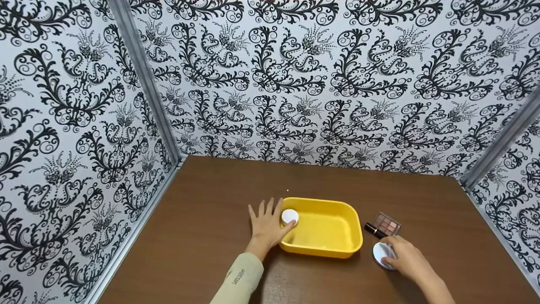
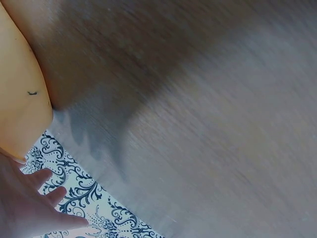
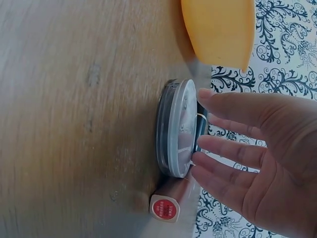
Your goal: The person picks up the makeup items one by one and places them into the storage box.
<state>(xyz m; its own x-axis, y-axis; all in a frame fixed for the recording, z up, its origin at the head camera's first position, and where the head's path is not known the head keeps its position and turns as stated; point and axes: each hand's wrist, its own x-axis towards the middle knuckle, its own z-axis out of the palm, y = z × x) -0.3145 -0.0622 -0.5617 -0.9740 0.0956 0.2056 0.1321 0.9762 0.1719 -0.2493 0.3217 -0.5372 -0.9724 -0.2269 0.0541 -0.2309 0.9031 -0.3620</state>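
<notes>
My left hand (image 1: 265, 227) is at the left wall of a yellow tray (image 1: 352, 236), its fingers straight and spread outside the rim. The thumb reaches over the rim beside a small round white-topped container (image 1: 290, 216) inside the tray. To the right of the tray, my right hand (image 1: 407, 257) is over a round compact (image 1: 382, 253) lying on the table. In the right wrist view, its nearly straight fingertips (image 3: 205, 93) are right at the pale lid of the compact (image 3: 183, 126), and the palm stands off from it.
Behind the compact lie a black lipstick tube (image 1: 374, 230) and a clear-cased eyeshadow palette (image 1: 386, 223). A red label (image 3: 164, 209) shows on a tube's square end in the right wrist view. Patterned walls (image 1: 295, 84) enclose the brown table (image 1: 202, 219) at the back and sides.
</notes>
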